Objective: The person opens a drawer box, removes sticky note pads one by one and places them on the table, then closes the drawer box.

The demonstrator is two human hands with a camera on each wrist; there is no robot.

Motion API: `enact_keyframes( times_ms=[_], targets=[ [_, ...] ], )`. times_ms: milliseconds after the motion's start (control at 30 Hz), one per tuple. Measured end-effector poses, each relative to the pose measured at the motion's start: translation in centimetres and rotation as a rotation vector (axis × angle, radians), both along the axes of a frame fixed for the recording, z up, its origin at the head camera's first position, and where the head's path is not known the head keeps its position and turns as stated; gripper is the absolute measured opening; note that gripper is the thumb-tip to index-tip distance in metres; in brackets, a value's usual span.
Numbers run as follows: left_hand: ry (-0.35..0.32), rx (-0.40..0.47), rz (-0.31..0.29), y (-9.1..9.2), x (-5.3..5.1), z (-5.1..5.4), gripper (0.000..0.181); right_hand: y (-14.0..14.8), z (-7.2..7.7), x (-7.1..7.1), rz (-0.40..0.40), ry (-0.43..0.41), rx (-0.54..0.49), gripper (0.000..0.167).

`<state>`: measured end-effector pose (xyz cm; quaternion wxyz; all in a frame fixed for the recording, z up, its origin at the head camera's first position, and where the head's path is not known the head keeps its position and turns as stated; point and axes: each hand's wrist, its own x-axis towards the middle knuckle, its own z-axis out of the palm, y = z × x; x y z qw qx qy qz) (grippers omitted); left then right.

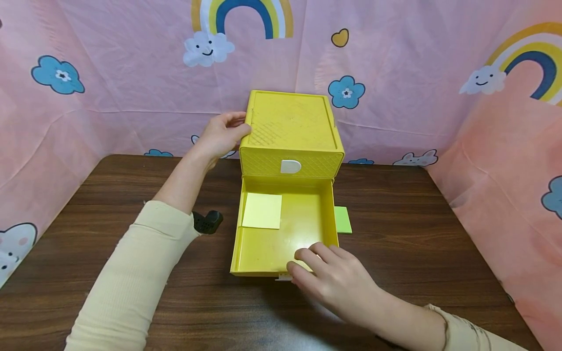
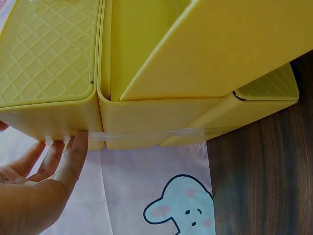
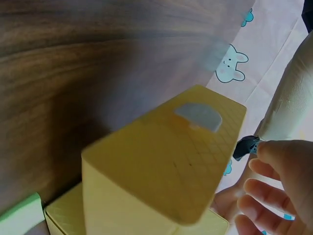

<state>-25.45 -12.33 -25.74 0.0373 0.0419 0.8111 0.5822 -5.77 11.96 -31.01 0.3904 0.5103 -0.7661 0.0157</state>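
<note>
Loosely bent, the fingers of the right hand [image 1: 340, 285] hang over the near right corner of an open drawer [image 1: 303, 224]; nothing visible between fingers and thumb; seen from the right wrist, a gap lies between fingertips and drawer front. Left hand [image 1: 224, 134] at the upper left side of a yellow drawer stack [image 1: 291, 122]; fingers fairly straight and slightly apart, tips against the side wall, thumb at the top edge; no small item in its hold.

Stack stands on the table towards the back, three tiers; the middle drawer is the one pulled out, well towards the person; the top drawer is closed, a white half-round handle [image 1: 291, 166] on its quilted front; the lowest tier shows from the left wrist, a dark mark at its corner; clear tape [image 2: 146, 134] runs along the side.

Within the drawer, a pale yellow paper square [image 1: 262, 211], flat, near the left wall; just beside the drawer on the right, a green paper square [image 1: 343, 220], partly hidden.

Further out: cream sleeves [image 1: 131, 273]; a black device [image 1: 208, 222] at the left wrist; dark wood-grain table [image 1: 430, 243]; pink cloth [image 1: 140, 44] around, printed with rainbows, clouds, flowers and rabbits.
</note>
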Motion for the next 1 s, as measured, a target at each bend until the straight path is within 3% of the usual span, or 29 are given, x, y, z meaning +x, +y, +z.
enact_keyframes(
  times_ms=[267, 500, 767, 1000],
  targets=[
    [0.001, 0.003, -0.005, 0.0, 0.0, 0.0, 0.052, 0.6, 0.1, -1.1, -0.050, -0.046, 0.118, 0.007],
    [-0.006, -0.001, -0.003, 0.0, 0.0, 0.0, 0.053, 0.2, 1.4, -1.9, -0.094, -0.096, 0.209, 0.039],
    [-0.003, 0.006, -0.001, 0.1, 0.0, 0.0, 0.053, -0.4, 2.6, -2.3, -0.142, -0.188, 0.318, 0.051],
    [-0.007, 0.010, 0.000, 0.0, 0.0, 0.0, 0.053, -0.9, 3.4, -3.5, -0.172, -0.209, 0.373, 0.063]
  ],
)
